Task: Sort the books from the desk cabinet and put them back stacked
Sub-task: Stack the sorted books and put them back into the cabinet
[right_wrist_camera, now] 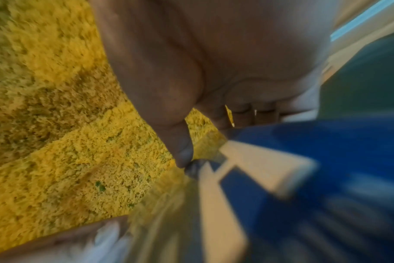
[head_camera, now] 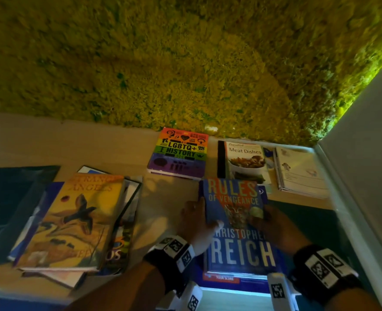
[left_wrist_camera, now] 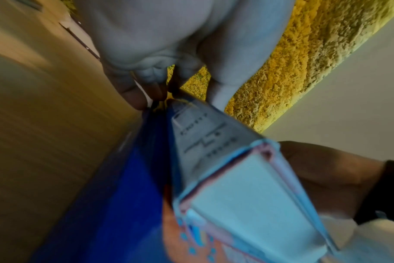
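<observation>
1. The blue "Rules of Vengeance" book (head_camera: 237,223) sits front and centre on the desk (head_camera: 165,194), held from both sides. It lies on top of at least one more blue book (head_camera: 228,280), of which only an orange strip and the near edge poke out, so the title isn't readable.
2. The left hand (head_camera: 196,221) clamps the book's left edge, thumb on the cover, fingers down the side. In the left wrist view the fingers (left_wrist_camera: 133,92) curl round the spine end, but it's blurry and the palm blocks most of it.
3. The right hand (head_camera: 273,225) grips the right edge with its fingers wrapped over the cover. The right wrist view is a motion-smeared mess; you get the thumb (right_wrist_camera: 180,153) and blue book blur, that's it.
4. Behind it, a rainbow "LGBTQ+ History" book (head_camera: 178,153) lies flat near the mossy yellow-green wall (head_camera: 185,63).
5. To its right is a "Meat Dishes" cookbook (head_camera: 244,162), its near edge partly covered by the held book.
6. Further right is a pale booklet (head_camera: 300,171), too washed out to read, just beside a white side panel (head_camera: 365,153).
7. On the left is a messy pile topped by a yellow "Strange Angels" book (head_camera: 73,221); the books under it (head_camera: 122,239) are mostly hidden, only corners showing.
8. At far left there's a dark flat thing (head_camera: 10,203), cut off by the frame; can't tell what it is.
</observation>
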`<state>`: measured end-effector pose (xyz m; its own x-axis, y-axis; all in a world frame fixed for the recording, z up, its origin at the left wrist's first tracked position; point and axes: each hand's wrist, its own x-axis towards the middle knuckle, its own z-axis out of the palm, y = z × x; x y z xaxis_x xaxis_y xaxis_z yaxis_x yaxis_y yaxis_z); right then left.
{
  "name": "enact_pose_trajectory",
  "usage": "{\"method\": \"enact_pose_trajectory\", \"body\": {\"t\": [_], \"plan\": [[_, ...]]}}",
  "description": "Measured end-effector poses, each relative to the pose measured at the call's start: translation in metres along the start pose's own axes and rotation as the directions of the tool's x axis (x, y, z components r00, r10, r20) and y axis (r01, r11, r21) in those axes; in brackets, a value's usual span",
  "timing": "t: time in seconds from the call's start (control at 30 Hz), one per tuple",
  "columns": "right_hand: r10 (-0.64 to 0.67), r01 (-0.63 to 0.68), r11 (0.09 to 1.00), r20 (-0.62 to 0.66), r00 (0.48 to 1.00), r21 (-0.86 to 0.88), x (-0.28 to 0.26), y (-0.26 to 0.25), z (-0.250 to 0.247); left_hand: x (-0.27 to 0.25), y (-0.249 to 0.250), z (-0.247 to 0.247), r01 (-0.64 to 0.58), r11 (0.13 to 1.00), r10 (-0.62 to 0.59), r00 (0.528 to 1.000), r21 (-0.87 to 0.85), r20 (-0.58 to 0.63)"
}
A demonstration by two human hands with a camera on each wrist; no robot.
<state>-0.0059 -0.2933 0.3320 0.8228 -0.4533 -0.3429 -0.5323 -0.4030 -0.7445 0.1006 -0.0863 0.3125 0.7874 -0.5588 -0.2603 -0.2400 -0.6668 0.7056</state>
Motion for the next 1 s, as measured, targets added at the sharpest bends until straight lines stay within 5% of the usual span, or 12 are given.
{"method": "enact_pose_trajectory", "body": {"t": [0.3,0.47,0.6,0.8,1.0], "plan": [[0.037,-0.051,0.952,0.053,0.998,0.303,0.005,-0.043,0.028,0.012,-0.033,-0.045,-0.046,0.906,0.055,0.998,-0.420,0.009],[-0.066,0.046,0.869,0.024,0.998,0.492,0.030,-0.085,0.049,0.052,-0.044,-0.110,-0.025,0.805,0.001,0.999,-0.592,-0.041],[-0.051,-0.045,0.744,0.125,0.991,0.666,0.076,-0.105,0.065,0.099,-0.052,-0.140,-0.016,0.786,-0.048,0.995,-0.618,-0.087],[0.056,-0.055,0.764,0.019,0.998,0.643,0.168,-0.142,0.075,0.165,-0.042,-0.186,0.028,0.840,-0.131,0.980,-0.542,-0.153],[-0.009,0.013,0.986,-0.024,1.000,0.167,0.241,-0.142,0.084,0.205,-0.049,-0.188,0.137,0.894,-0.144,0.989,-0.426,0.018]]}}
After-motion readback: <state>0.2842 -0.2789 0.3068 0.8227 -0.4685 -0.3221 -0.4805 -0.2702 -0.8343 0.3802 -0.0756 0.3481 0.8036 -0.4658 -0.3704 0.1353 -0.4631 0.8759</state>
